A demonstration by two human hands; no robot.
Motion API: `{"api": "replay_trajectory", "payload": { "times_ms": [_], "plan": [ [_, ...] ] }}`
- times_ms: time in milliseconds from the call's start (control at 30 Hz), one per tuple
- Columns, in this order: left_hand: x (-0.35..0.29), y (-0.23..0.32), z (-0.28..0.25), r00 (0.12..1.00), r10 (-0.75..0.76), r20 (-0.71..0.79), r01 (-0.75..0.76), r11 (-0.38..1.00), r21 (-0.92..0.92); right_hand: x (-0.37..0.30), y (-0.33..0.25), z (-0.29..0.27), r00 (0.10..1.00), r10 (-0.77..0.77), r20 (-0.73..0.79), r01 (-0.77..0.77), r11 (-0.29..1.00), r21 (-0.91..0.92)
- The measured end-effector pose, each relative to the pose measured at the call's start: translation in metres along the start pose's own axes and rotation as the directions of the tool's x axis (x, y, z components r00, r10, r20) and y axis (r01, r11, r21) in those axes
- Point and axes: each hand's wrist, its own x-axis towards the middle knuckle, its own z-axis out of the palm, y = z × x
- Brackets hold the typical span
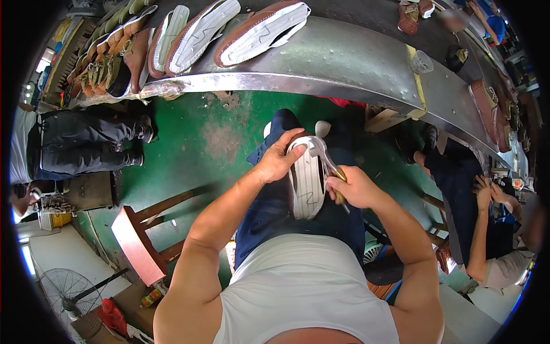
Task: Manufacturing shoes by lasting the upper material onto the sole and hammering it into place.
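A brown shoe (303,189) lies sole side up across my lap, its pale, ribbed underside marked with a dark squiggle. My left hand (278,160) grips the shoe near its far end, fingers over the edge and thumb on top by the tool's head. In my right hand (349,186) are silver metal pincers (324,156) with a yellowish handle; the fingers are closed round it. The curved head of the pincers rests at the far end of the shoe, where its jaws are hard to make out.
Ahead runs a metal-topped bench (355,57) with several upturned brown shoes (263,34) and a clear cup (421,62). A wooden stool (137,246) stands at left, near a fan (69,295). Other people (91,137) work at left and right (487,229).
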Motion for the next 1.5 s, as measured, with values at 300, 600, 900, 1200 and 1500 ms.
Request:
{"api": "replay_trajectory", "payload": {
  "times_ms": [300, 600, 900, 1200, 1500],
  "plan": [
    [0.014, -0.01, 0.005, 0.993, -0.077, -0.087, 0.041, 0.933, -0.358, 0.004, 0.028, -0.011, 0.812, -0.566, -0.142, 0.283, 0.594, -0.753],
    [-0.036, 0.041, 0.048, 0.764, 0.637, 0.101, -0.58, 0.611, 0.539, -0.036, 0.074, 0.008, 0.996, 0.071, 0.057, -0.091, 0.755, 0.65],
    [-0.059, 0.02, 0.096, 0.924, 0.374, -0.082, -0.362, 0.923, 0.127, -0.014, 0.084, 0.031, 0.981, 0.179, -0.072, -0.068, 0.672, 0.738],
    [-0.051, -0.001, 0.112, 0.89, 0.381, -0.249, -0.374, 0.924, 0.079, -0.031, 0.084, 0.065, 0.892, 0.381, -0.242, -0.057, 0.628, 0.776],
    [-0.017, 0.006, 0.087, 0.99, 0.111, -0.088, -0.119, 0.988, -0.1, -0.034, 0.075, 0.038, 0.925, 0.252, -0.284, -0.159, 0.936, 0.314]
  ]
}}
